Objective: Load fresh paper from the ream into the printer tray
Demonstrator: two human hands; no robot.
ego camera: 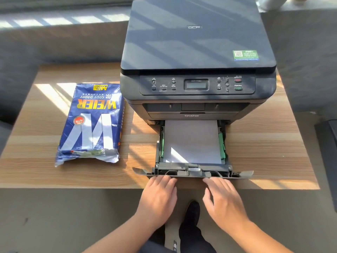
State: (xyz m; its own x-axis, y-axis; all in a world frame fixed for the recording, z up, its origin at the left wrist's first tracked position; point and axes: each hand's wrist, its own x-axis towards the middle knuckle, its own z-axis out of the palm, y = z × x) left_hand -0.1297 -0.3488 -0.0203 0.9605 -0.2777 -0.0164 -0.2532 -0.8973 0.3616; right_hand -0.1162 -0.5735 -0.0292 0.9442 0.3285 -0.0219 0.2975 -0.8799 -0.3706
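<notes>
A dark grey printer [197,52] stands on a wooden table [264,152]. Its paper tray [193,171] is pulled partway out toward me, with a stack of white paper [191,141] lying flat between green guides. A blue ream wrapper [93,123], torn open at its near end, lies on the table left of the printer. My left hand [158,196] and my right hand [223,199] are flat, fingers extended, fingertips touching the front face of the tray. Neither hand grips anything.
The table's front edge runs just below the tray front. A grey sofa [54,42] sits behind and to the left of the table. A dark object [328,152] stands at the right edge. My dark shoes [191,225] are on the floor below.
</notes>
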